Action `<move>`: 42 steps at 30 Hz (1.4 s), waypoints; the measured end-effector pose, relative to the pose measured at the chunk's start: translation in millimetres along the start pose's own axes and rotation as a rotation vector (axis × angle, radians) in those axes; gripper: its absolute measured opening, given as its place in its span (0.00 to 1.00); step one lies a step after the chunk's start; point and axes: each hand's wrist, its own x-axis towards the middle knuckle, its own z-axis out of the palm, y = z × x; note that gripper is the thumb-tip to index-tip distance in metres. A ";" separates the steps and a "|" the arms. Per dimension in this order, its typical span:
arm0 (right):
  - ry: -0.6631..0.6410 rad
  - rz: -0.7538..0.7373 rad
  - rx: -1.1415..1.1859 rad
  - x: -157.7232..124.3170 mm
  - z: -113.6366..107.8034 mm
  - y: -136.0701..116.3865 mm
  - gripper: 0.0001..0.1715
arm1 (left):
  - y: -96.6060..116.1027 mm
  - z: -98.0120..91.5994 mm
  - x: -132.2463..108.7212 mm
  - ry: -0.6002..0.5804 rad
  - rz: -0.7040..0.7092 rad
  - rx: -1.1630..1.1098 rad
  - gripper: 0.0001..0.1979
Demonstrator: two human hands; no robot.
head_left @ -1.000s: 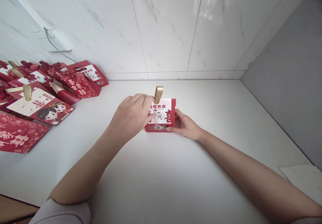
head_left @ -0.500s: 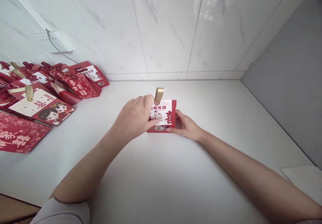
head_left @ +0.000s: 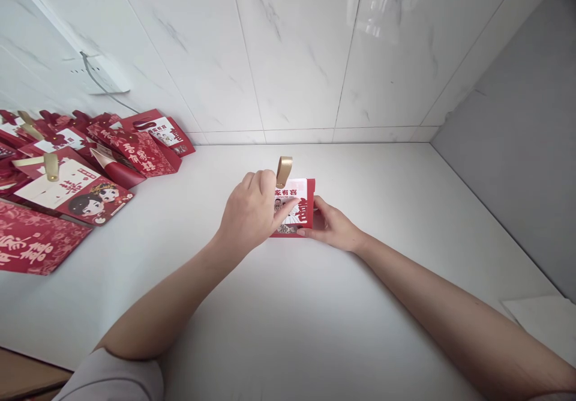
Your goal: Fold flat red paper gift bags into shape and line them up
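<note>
A small red and white gift box [head_left: 292, 209] stands upright on the white table, printed with a couple and red characters. From its top rises a gold ribbon loop [head_left: 284, 171]. My left hand [head_left: 251, 212] is closed around the box's left side, its thumb lying across the front and its fingers behind, partly hidden. On the right side, my right hand [head_left: 336, 226] grips the lower part of the box, thumb at the front bottom edge and fingers around the side. The left part of the box is covered by my left hand.
Several red gift boxes [head_left: 135, 146] crowd the table's left side against the tiled wall [head_left: 297, 53]. One with a cartoon couple [head_left: 96, 197] lies nearer me. A socket panel [head_left: 101, 75] with a grey cable is behind them. White paper [head_left: 542, 320] lies at the right.
My left hand has shifted slightly right across the front of the box, and its thumb now points further up and right. My right hand and the box stay in place.
</note>
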 end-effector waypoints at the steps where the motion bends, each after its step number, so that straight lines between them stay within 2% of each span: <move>1: 0.001 -0.003 -0.003 0.0 0.1 0.3 0.36 | 0.2 0.1 -0.1 0.004 0.000 0.002 0.18; 20: 0.004 0.008 0.024 0.5 1.5 3.6 0.37 | 0.0 1.1 -1.7 0.004 -0.030 -0.053 0.18; 23: 0.019 0.003 0.082 0.5 1.5 3.1 0.38 | -6.0 8.7 -1.8 0.020 -0.066 -0.255 0.19; 27: 0.045 0.049 0.239 1.8 0.0 -0.9 0.35 | -17.2 42.8 -6.1 0.285 -0.213 -0.781 0.31; 28: 0.050 0.069 0.269 2.4 -0.4 -1.9 0.34 | -19.1 54.2 -8.8 0.305 -0.275 -0.916 0.34; 29: 0.059 0.086 0.288 3.1 -0.8 -2.5 0.34 | -20.4 65.5 -12.1 0.278 -0.351 -1.049 0.36; 30: 0.072 0.099 0.297 3.8 -1.1 -2.8 0.33 | -21.4 76.4 -15.8 0.199 -0.430 -1.183 0.35; 32: 0.103 0.111 0.289 5.0 -1.6 -2.2 0.34 | -23.0 94.6 -23.4 -0.047 -0.549 -1.444 0.33; 34: 0.127 0.118 0.263 5.8 -2.0 -0.4 0.35 | -25.5 106.8 -29.4 -0.267 -0.587 -1.623 0.35; 35: 0.132 0.122 0.250 5.9 -2.2 0.5 0.36 | -27.2 110.6 -31.3 -0.329 -0.588 -1.672 0.37; 37: 0.132 0.127 0.232 5.7 -2.6 2.0 0.37 | -30.4 113.9 -32.9 -0.366 -0.589 -1.708 0.38; 42: 0.132 0.137 0.207 4.7 -2.8 2.9 0.39 | -32.4 110.2 -30.1 -0.354 -0.621 -1.710 0.35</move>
